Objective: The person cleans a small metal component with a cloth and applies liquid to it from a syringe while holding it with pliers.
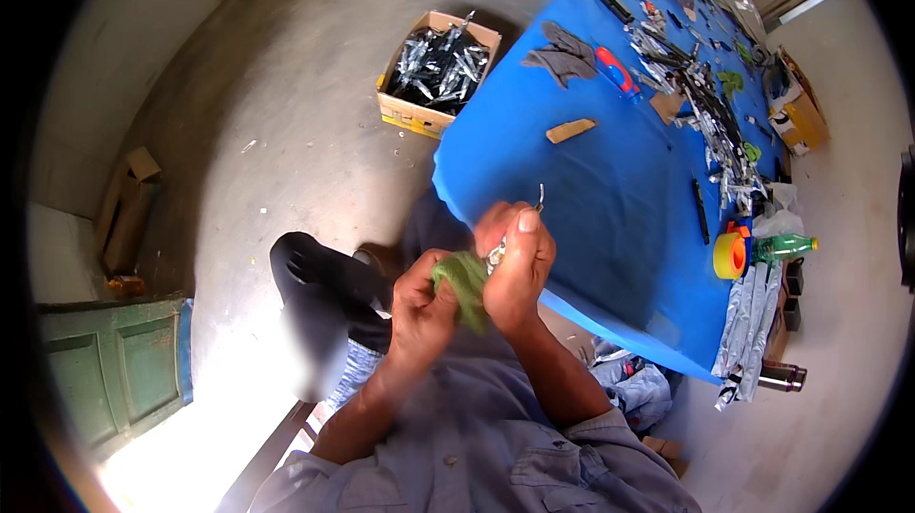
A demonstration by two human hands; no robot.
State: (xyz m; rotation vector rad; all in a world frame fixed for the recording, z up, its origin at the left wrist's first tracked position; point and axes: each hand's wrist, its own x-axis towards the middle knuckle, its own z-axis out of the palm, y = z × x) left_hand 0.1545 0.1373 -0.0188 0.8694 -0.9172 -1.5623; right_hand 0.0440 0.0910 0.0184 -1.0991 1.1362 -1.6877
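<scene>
Close in front of my body, my left hand [419,311] is closed around a green cloth [461,289]. My right hand [519,275], right beside it, grips a small shiny metal piece [495,256], its thumb pointing up. A thin bent metal tip [541,196] sticks up past the thumb; whether it belongs to the same piece is hidden by the fingers. The cloth lies between the two hands, against the metal piece or very close to it. Part of the right hand's fingers is blurred.
A blue-covered table [610,198] stands ahead to the right, bearing a small brown strip [571,131], a grey glove [560,55], a red-and-blue tool [618,71], piled metal parts [710,117], yellow tape [730,256] and a green bottle [783,247]. A floor carton [416,116] holds wrapped parts.
</scene>
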